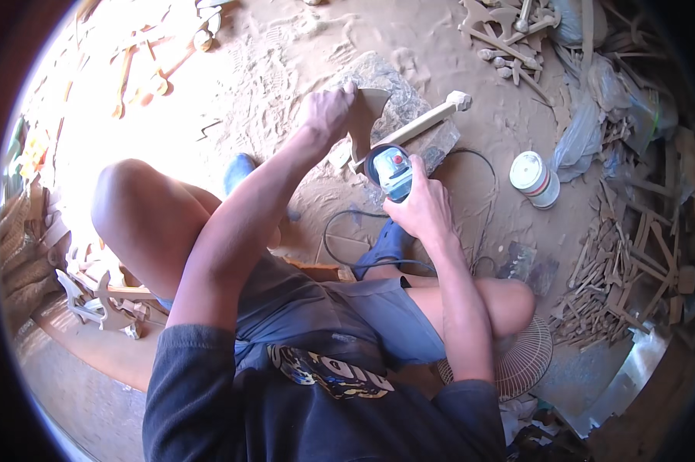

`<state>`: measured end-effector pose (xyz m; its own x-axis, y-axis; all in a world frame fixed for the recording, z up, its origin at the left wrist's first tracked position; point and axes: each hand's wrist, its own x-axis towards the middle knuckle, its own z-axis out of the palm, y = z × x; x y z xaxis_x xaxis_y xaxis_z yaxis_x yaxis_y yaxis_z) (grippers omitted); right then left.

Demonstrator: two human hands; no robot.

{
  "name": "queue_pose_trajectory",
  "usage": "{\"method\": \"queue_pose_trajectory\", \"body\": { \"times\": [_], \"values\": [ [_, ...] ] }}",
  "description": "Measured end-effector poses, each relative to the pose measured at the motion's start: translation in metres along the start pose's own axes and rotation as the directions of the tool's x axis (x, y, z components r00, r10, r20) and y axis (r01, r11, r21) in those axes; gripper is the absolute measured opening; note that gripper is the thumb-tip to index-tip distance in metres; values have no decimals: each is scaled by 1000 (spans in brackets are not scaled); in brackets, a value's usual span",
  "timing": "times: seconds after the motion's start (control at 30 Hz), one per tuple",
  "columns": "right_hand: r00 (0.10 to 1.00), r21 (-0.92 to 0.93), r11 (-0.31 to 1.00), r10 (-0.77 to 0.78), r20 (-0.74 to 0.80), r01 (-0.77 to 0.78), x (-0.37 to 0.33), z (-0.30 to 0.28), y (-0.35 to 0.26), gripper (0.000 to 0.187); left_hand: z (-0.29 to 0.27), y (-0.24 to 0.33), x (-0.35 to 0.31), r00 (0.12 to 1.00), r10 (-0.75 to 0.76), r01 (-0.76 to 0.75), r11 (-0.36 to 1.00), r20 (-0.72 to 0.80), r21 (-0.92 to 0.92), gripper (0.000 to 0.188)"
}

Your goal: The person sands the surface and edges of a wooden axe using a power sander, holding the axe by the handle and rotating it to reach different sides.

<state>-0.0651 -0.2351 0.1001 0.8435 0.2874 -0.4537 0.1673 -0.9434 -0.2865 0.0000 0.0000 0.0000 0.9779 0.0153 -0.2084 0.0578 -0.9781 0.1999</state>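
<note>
My left hand (326,112) is closed on a curved, flat wooden piece (369,108) with a narrow leg pointing down. Wrapped round the body of an angle grinder (395,175) is my right hand (426,206). The grinder's dark round disc is beside the lower end of the wooden piece; whether they touch I cannot tell. Behind it, a long pale wooden bar (421,123) with a knobbed end lies across a grey stone slab (374,71). The grinder's dark cord (486,162) curves over the dusty ground.
A white lidded tub (534,179) stands at the right. Beyond it are heaped wooden offcuts (605,269) and plastic bags (582,146). More shaped wooden pieces (509,38) lie at the far right. A round wire fan guard (528,358) is by my right knee, and pale cut pieces (101,304) lie at the left.
</note>
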Motion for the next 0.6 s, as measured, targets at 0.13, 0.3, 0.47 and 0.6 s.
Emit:
{"method": "queue_pose_trajectory", "body": {
  "times": [0.13, 0.3, 0.47, 0.6],
  "values": [
    [1000, 2, 1000, -3, -16, 3, 1, 2, 4, 85, 1, 3, -3, 1000, 4, -4, 1000, -12, 0, 52],
    [998, -16, 999, 29, -48, -30, 6, 0, 4, 85, -2, 4, -1, 1000, 14, -14, 1000, -2, -4, 54],
    [991, 27, 1000, 9, -133, -6, 19, 3, 11, 79, -1, -2, 0, 999, 20, -20, 1000, -24, 1, 56],
    [995, -12, 999, 40, -92, -42, 24, 1, 10, 82, 1, 2, 0, 1000, 3, -3, 1000, -17, 12, 54]
  ]
}}
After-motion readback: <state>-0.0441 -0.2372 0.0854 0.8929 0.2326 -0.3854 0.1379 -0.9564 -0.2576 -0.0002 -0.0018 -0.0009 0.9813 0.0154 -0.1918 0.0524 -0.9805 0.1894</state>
